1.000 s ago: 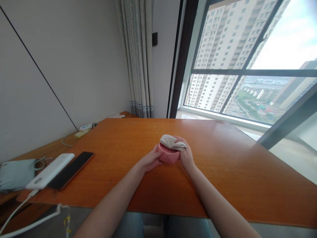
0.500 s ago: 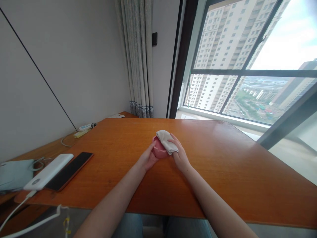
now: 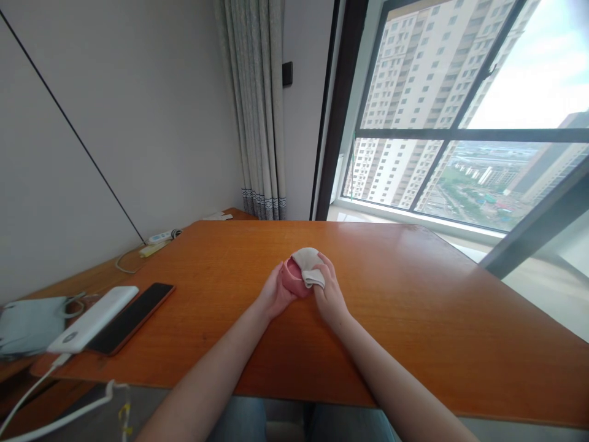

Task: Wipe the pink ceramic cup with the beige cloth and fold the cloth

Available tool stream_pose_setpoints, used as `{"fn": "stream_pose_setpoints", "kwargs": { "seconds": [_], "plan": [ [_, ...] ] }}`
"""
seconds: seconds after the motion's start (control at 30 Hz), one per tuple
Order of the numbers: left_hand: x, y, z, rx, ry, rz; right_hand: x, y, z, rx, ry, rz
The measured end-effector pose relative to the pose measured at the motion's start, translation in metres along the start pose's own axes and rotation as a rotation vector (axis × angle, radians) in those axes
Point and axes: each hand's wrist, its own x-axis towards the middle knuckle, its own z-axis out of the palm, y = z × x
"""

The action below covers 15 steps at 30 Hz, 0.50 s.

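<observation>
A small pink bowl [image 3: 293, 280] is tilted between my hands, above the middle of the wooden table [image 3: 221, 258]. My left hand [image 3: 275, 293] grips it from the left, with the fingers partly hidden beneath it. A folded whitish cloth [image 3: 307, 260] lies over the bowl's right rim. My right hand [image 3: 330, 291] is closed on this cloth and presses it against the bowl. The cloth hides part of the bowl's inside.
At the left table edge lie a white power bank [image 3: 94, 319] with a cable and a dark phone [image 3: 133, 316]. A pale pouch [image 3: 30, 325] sits beyond them. A power strip [image 3: 159, 237] is by the wall. A window [image 3: 427, 172] stands behind on the right.
The bowl has turned slightly in my left hand. My right hand has shifted a little, and the cloth now bunches closer around the bowl's right rim.
</observation>
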Motion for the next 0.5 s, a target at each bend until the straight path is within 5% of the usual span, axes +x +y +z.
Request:
{"fn": "stream_pose_setpoints", "kwargs": {
  "seconds": [0.27, 0.5],
  "plan": [
    [-0.002, -0.004, -0.007, 0.120, -0.102, -0.210, 0.015, 0.019, -0.012, 0.242, 0.092, 0.036],
    [-0.004, -0.008, -0.011, 0.074, -0.223, -0.210, 0.021, 0.017, -0.020, 0.469, 0.097, 0.032]
  ]
}}
